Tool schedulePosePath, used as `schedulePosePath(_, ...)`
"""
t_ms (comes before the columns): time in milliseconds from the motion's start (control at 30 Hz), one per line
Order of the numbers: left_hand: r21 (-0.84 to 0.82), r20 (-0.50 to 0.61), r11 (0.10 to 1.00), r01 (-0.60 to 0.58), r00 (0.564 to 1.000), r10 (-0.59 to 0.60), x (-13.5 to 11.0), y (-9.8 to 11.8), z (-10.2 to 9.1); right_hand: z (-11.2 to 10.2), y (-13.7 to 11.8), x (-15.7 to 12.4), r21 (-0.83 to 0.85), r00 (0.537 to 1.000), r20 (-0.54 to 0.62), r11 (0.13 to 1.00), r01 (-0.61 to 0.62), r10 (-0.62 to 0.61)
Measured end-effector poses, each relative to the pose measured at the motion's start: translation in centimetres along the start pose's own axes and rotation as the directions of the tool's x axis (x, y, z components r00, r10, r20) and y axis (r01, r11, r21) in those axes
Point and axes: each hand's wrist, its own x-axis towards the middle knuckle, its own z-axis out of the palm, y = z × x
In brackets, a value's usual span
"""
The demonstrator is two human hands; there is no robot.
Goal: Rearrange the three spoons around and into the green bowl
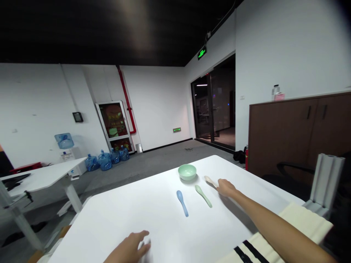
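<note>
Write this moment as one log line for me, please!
right hand: beside cream spoon | left hand: over white table | nearby: pale green bowl, blue spoon, green spoon

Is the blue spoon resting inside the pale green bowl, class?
No, the blue spoon lies on the white table, apart from the pale green bowl.

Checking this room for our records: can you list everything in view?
white table: one, white, in front of the person
bowl: one, pale green, far end of the table
blue spoon: one, blue, on the table
green spoon: one, pale green, on the table
cream spoon: one, cream, on the table
water jugs: four, blue, on the far floor
fire extinguisher: one, red, beside the cabinet
cabinet: one, brown, right wall
left hand: one, over the near table
right hand: one, at the cream spoon
</note>
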Motion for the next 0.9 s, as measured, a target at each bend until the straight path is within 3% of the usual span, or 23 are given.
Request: schedulePosePath(900, 0.013, 0.006, 1.000, 0.005, 1.000, -0.005, 0.27, -0.46, 0.29, 0.13, -0.63, -0.03, 0.031, 1.000, -0.023, 1.000, 0.002, -0.002)
